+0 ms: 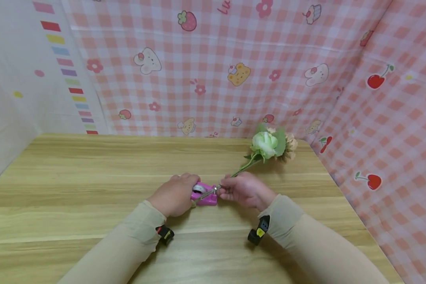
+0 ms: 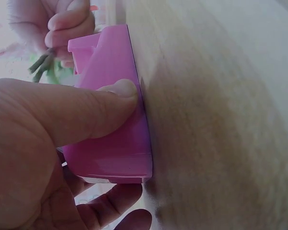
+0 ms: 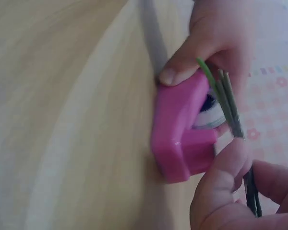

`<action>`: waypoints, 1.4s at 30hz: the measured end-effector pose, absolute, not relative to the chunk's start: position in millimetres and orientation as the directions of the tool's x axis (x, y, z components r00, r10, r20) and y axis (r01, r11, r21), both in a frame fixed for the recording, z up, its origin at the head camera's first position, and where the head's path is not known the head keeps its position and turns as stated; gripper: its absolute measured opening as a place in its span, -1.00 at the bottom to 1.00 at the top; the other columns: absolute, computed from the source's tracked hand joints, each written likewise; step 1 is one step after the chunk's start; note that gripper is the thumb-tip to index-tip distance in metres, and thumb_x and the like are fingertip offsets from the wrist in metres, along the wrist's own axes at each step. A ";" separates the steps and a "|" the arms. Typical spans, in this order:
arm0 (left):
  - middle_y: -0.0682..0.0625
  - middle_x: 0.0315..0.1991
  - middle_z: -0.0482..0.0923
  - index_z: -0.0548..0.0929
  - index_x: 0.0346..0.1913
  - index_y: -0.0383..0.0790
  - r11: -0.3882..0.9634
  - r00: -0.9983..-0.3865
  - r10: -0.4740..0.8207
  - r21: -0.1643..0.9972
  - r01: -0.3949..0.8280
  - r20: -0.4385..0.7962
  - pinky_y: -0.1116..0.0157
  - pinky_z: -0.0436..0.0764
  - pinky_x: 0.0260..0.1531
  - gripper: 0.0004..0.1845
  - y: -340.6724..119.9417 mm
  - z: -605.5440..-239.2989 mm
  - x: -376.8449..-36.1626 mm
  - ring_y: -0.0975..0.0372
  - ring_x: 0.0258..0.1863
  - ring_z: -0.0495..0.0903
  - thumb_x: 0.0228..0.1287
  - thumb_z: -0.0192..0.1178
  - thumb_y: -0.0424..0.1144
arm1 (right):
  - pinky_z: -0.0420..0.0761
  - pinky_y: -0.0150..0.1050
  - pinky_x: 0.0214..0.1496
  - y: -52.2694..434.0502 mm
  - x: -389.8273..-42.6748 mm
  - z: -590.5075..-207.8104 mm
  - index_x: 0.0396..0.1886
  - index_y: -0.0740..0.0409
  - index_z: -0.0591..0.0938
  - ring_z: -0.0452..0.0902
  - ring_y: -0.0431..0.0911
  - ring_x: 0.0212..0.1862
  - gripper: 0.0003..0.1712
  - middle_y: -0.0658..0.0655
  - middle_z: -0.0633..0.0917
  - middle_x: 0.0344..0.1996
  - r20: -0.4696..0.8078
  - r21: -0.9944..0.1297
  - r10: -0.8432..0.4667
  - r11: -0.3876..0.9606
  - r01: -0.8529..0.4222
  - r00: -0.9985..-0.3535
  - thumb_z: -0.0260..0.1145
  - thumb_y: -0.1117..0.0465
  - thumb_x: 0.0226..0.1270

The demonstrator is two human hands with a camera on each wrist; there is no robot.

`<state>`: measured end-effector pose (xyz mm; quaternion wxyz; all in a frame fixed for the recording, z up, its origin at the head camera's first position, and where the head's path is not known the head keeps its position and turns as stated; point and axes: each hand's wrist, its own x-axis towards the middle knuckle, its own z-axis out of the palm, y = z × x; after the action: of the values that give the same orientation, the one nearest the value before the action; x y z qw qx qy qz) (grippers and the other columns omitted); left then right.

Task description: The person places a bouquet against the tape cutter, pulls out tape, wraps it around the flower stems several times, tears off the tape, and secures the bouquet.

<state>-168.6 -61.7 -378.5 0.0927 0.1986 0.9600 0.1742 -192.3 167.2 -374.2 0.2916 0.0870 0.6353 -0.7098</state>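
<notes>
A pink tape dispenser (image 1: 209, 200) with a roll of tape (image 1: 198, 189) in it stands on the table. My left hand (image 1: 175, 194) grips its rear end; the left wrist view shows the thumb pressed along the side of the dispenser (image 2: 113, 139) and fingers around its back. With my right hand (image 1: 246, 191) I pinch a bunch of flower stems (image 3: 230, 105) between thumb and fingers. The stem ends reach over the dispenser. At their far end are a pale green rose (image 1: 265, 144) and a peach flower (image 1: 289, 146), pointing away to the right.
The wooden table (image 1: 74, 177) meets a pink checked cloth wall (image 1: 206, 51) at the back and another checked cloth (image 1: 404, 130) on the right. White cloth (image 1: 10, 90) hangs at the left. Each wrist carries a small black camera (image 1: 165, 234).
</notes>
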 end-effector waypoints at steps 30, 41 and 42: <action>-0.06 0.28 0.60 0.52 0.39 -0.12 0.858 -0.901 0.420 0.370 0.358 -0.103 -0.01 0.62 0.30 -0.37 -60.5 -379.3 -169.9 -0.02 0.18 0.58 0.26 0.43 -0.29 | 0.68 -0.41 -0.37 156.4 -196.1 -385.5 -0.19 0.27 0.63 0.58 -0.21 -0.52 -0.85 0.06 0.67 -0.53 -0.581 -0.783 -0.202 -0.124 0.609 -0.788 0.30 0.25 0.56; -0.07 0.27 0.59 0.52 0.37 -0.14 0.856 -0.900 0.423 0.369 0.361 -0.102 0.01 0.62 0.29 -0.40 -60.9 -377.9 -167.4 -0.02 0.16 0.58 0.29 0.45 -0.24 | 0.69 -0.40 -0.33 159.1 -195.5 -381.7 -0.51 0.16 0.54 0.57 -0.21 -0.51 -0.67 0.05 0.66 -0.52 -0.533 -0.820 -0.236 -0.091 0.565 -0.813 0.17 0.41 0.54; -0.07 0.27 0.59 0.53 0.36 -0.14 0.855 -0.900 0.425 0.370 0.363 -0.099 0.01 0.62 0.29 -0.41 -61.0 -377.9 -167.2 -0.02 0.16 0.58 0.29 0.44 -0.24 | 0.69 -0.40 -0.33 159.4 -195.5 -381.0 -0.53 0.14 0.50 0.57 -0.21 -0.52 -0.66 0.05 0.66 -0.53 -0.532 -0.820 -0.241 -0.093 0.565 -0.812 0.17 0.42 0.53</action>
<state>-167.2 -61.0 -377.9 0.0890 0.2053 0.9591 0.1736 -195.5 159.4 -381.0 0.2768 0.1319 0.6139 -0.7274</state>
